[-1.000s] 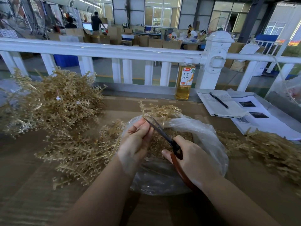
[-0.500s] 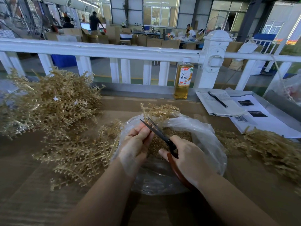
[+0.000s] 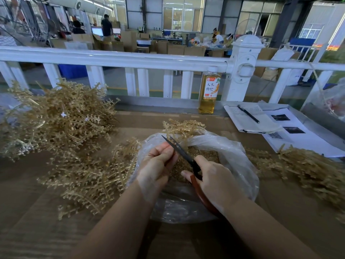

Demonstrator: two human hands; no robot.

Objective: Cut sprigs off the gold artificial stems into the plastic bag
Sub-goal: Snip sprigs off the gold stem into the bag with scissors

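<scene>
A clear plastic bag lies open on the table in front of me, with cut gold sprigs inside. My left hand pinches a gold stem over the bag's far rim; the stem's sprigs stick out beyond the bag. My right hand grips scissors with red-brown handles. The dark blades point up and left, lying against my left fingertips beside the stem.
A big heap of gold stems covers the table's left side and more stems lie at the right. A bottle of amber drink, a notebook with a pen and printed sheets sit by the white railing.
The scissor blades stood open half a second ago and have now closed near my left fingertips. My left hand still holds the stem in about the same place.
</scene>
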